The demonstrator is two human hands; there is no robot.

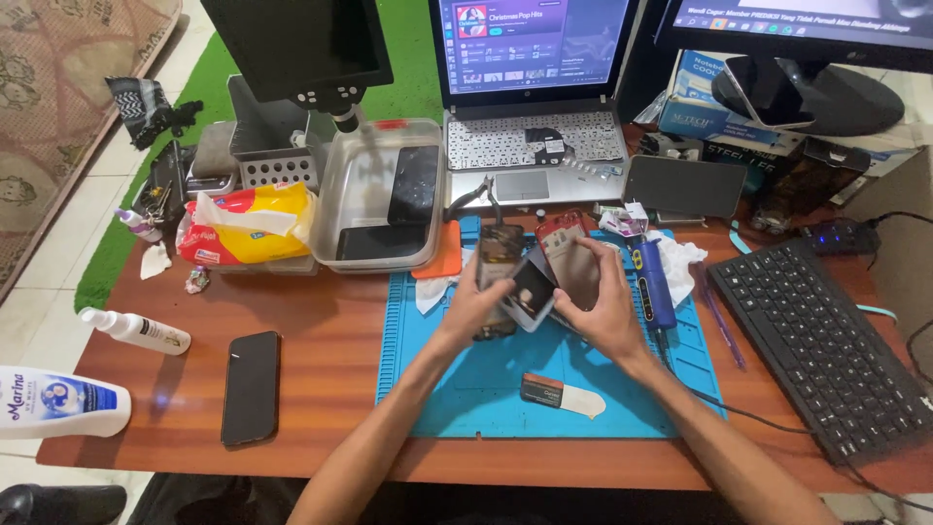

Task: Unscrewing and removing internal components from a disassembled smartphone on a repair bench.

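At the far left edge of the wooden table (330, 389) lies a big white bottle (58, 403) with a blue label. Just past it lies a small white spray bottle (136, 331). Near that, a black phone (251, 386) lies flat and face down. Behind these sits a red and yellow packet (243, 228), and beside it a clear plastic box (379, 194) with dark phone parts inside.

In the middle is a blue work mat (486, 379). The left hand (473, 306) is above it — its fingers curl around the left side of a stack of phone parts (530, 277). The right hand (604, 306) grips the same stack from the right side, fingers bent over the top. Both hands pinch the stack, which is held up just above the mat. A small card (559, 394) lies on the mat near the wrists.

A blue tool (653, 282) lies just right of the right hand. Then comes a black keyboard (821, 340) — behind all this stands an open laptop (530, 107).
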